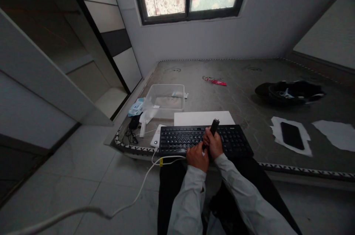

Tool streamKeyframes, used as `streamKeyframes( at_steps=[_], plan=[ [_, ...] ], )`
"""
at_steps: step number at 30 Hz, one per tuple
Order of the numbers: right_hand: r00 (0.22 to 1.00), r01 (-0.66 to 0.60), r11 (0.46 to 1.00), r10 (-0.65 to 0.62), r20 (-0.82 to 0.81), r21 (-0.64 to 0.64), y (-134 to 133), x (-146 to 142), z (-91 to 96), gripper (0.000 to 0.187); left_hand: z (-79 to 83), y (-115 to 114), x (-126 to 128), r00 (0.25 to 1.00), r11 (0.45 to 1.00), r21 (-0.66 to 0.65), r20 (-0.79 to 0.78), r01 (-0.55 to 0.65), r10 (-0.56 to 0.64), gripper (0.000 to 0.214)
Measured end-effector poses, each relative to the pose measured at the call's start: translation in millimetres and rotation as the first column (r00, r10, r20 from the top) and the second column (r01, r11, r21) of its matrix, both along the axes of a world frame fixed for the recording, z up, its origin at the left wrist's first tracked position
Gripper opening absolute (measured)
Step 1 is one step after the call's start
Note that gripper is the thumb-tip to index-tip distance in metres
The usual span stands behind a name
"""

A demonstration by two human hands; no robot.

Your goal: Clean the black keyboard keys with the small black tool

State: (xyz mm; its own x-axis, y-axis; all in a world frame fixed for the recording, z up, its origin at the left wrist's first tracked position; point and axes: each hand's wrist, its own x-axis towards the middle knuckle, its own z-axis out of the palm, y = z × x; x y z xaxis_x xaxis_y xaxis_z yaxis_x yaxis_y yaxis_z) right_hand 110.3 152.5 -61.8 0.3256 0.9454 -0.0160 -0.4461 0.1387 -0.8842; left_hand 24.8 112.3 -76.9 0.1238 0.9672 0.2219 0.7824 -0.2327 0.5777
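A black keyboard [180,139] lies at the near edge of a bare grey mattress [244,94]. Above its middle my right hand [213,143] is closed round a slim dark stick-shaped tool [214,125] that points up and away. My left hand [197,156] is closed too, pressed against the lower end of the same tool, just below the right hand. Both sleeves are light grey. What the tool is I cannot make out.
A white board [203,118] lies behind the keyboard. A clear plastic box [165,98], a blue packet [135,108] and dark cables [130,133] sit to the left. A phone [291,135] on white paper, black shoes [291,91] and a red wrapper [217,81] lie right. A white cable [133,198] crosses the tiled floor.
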Motion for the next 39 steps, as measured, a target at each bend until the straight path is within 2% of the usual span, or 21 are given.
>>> streamKeyframes(
  at_steps=[6,14,22,31,39],
  plan=[
    [1.0,-0.006,1.0,0.006,0.011,-0.007,-0.5,0.9,-3.7,0.034,-5.0,0.3,-0.3,1.0,1.0,0.008,-0.001,0.007,-0.007,0.021],
    [1.0,0.002,1.0,-0.001,0.013,-0.023,0.4,1.8,-6.8,0.034,1.4,-1.8,-0.4,1.0,1.0,0.012,-0.027,-0.004,0.005,0.021],
    [0.999,-0.006,1.0,0.006,0.034,-0.011,0.2,1.8,-7.5,0.034,-3.8,-0.8,-1.6,0.999,0.999,0.033,-0.044,0.013,-0.011,0.024],
    [1.0,-0.003,1.0,0.003,0.013,0.0,0.2,2.6,-8.3,0.033,3.6,-1.7,-0.3,0.999,1.0,0.001,-0.037,0.0,0.0,0.023],
    [1.0,-0.001,1.0,0.001,-0.014,-0.001,1.2,2.3,-5.5,0.034,0.4,-0.4,-0.6,0.999,1.0,0.018,-0.043,-0.003,0.003,0.023]
  ],
)
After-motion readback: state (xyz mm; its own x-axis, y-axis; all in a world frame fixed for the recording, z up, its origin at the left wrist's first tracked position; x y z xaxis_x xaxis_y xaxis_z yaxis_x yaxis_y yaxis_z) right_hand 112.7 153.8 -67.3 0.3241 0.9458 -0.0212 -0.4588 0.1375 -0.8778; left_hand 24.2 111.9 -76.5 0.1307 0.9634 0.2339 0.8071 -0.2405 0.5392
